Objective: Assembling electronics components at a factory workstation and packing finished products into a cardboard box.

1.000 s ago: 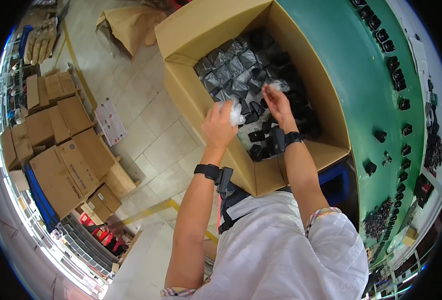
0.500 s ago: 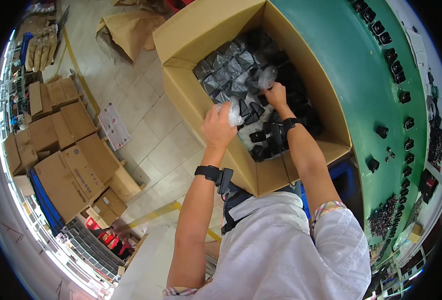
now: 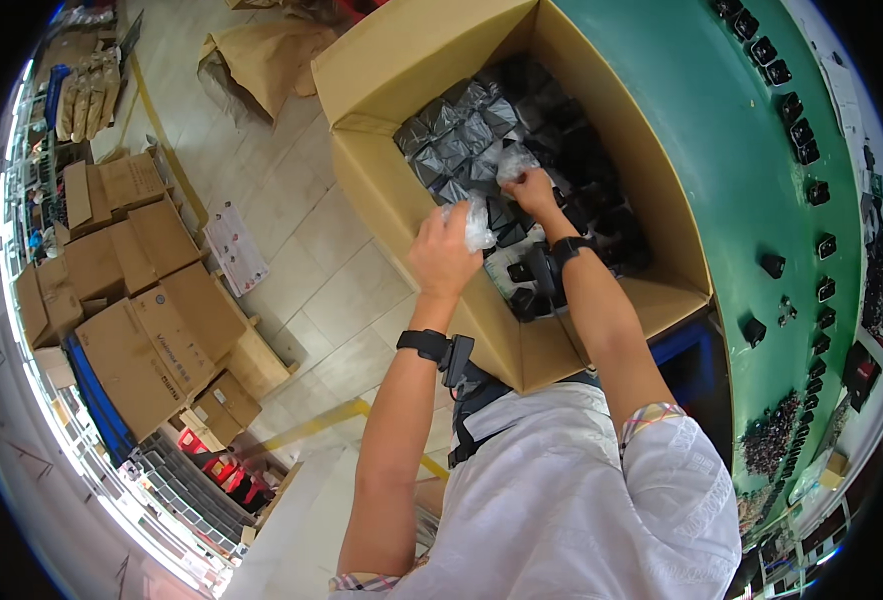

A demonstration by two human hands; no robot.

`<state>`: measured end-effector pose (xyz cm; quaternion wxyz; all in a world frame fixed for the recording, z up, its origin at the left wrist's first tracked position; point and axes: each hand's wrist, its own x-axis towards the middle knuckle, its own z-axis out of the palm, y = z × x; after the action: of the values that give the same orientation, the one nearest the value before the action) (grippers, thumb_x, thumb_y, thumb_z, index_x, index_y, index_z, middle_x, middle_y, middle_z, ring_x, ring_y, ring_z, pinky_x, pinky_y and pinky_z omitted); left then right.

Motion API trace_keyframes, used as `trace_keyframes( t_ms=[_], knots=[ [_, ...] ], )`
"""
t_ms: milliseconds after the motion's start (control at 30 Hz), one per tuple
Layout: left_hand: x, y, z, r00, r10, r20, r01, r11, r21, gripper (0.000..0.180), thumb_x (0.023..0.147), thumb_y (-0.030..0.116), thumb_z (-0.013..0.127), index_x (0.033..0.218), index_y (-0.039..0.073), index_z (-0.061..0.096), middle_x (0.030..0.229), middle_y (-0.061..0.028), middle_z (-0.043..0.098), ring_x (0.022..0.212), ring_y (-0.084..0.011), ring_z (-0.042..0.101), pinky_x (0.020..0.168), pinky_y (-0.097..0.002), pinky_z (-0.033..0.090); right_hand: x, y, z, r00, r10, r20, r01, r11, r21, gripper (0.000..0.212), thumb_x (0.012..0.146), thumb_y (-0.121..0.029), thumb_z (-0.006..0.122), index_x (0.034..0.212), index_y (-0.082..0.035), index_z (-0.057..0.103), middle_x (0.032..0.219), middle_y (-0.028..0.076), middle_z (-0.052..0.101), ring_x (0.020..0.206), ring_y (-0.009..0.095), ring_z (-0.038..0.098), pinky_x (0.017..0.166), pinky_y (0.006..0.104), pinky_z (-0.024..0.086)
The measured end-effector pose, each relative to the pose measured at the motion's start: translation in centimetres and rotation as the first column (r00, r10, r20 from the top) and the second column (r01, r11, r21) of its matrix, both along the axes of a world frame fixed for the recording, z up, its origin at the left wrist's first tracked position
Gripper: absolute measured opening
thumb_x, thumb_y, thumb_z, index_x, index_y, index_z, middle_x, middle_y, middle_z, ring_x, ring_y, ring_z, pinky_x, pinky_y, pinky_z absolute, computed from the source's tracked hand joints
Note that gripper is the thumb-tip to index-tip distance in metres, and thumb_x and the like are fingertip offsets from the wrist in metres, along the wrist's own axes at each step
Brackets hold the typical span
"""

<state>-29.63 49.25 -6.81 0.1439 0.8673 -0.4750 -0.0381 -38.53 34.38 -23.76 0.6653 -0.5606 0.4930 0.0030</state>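
Nearest the camera is the person's white shirt [image 3: 562, 500], with both bare forearms rising from it toward an open box [image 3: 432, 60]. Each wrist carries a black band.

The left hand [image 3: 444, 255] is held over the box's near wall, clenched around a small clear bag [image 3: 479, 222] — the crinkled plastic sticks out to the right of the fingers. The right hand [image 3: 532, 188] is farther in, down among the contents, its fingers closed on a second clear bag [image 3: 514, 160] that lies on top of the pile.

The box is filled with black parts [image 3: 462, 140] in glossy wrappers, packed close together; a few loose dark parts lie near the right wrist, toward the near corner.

Right of the box curves a green surface [image 3: 722, 130], dotted with small black pieces [image 3: 826, 245] set well apart in rows. Left of the box is the tiled floor [image 3: 302, 250], and beyond it a stack of closed cartons [image 3: 142, 300] — with a sheet of paper [image 3: 236, 247] lying on the tiles between.
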Motion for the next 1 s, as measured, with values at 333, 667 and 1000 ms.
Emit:
trace_keyframes(
  t_ms=[333, 667, 1000],
  knots=[
    [-0.3, -0.4, 0.0, 1.000, -0.025, -0.004, 0.025, 1.000, -0.018, 0.053, 0.059, 0.015, 0.075, 0.109, 0.020, 0.061, 0.096, -0.0061, 0.058, 0.084, -0.0276, 0.061, 0.067, -0.0385, 0.052, 0.7, -0.6, -3.2, 0.871, 0.282, -0.401, -0.465, 0.738, -0.489, 0.025, 0.076, -0.020, 0.071, 0.087, 0.002, 0.070, 0.092, 0.020, 0.070, 0.078, 0.035, 0.068, 0.069, 0.0426, 0.054],
    [-0.2, -0.1, -0.3, 0.998, 0.014, -0.063, -0.015, 1.000, -0.022, 0.056, 0.057, 0.013, 0.075, 0.111, 0.021, 0.063, 0.099, -0.0076, 0.060, 0.088, -0.0296, 0.062, 0.072, -0.0391, 0.052, -6.6, 4.0, 2.2, 0.759, -0.628, 0.173, 0.281, 0.555, 0.783, 0.030, 0.092, -0.017, 0.062, 0.115, 0.000, 0.060, 0.118, 0.008, 0.065, 0.110, 0.019, 0.061, 0.092, 0.0325, 0.048],
    [-4.2, 2.5, -0.1, 0.964, -0.199, -0.174, 0.187, 0.979, -0.087, 0.062, 0.053, 0.013, 0.077, 0.113, 0.020, 0.063, 0.098, -0.0076, 0.057, 0.081, -0.0281, 0.060, 0.068, -0.0370, 0.052, 1.3, 3.9, 3.2, 0.937, -0.272, 0.220, 0.204, 0.936, 0.287, 0.031, 0.083, -0.025, 0.069, 0.106, -0.004, 0.067, 0.108, 0.011, 0.069, 0.096, 0.027, 0.066, 0.080, 0.0391, 0.051]
  ],
)
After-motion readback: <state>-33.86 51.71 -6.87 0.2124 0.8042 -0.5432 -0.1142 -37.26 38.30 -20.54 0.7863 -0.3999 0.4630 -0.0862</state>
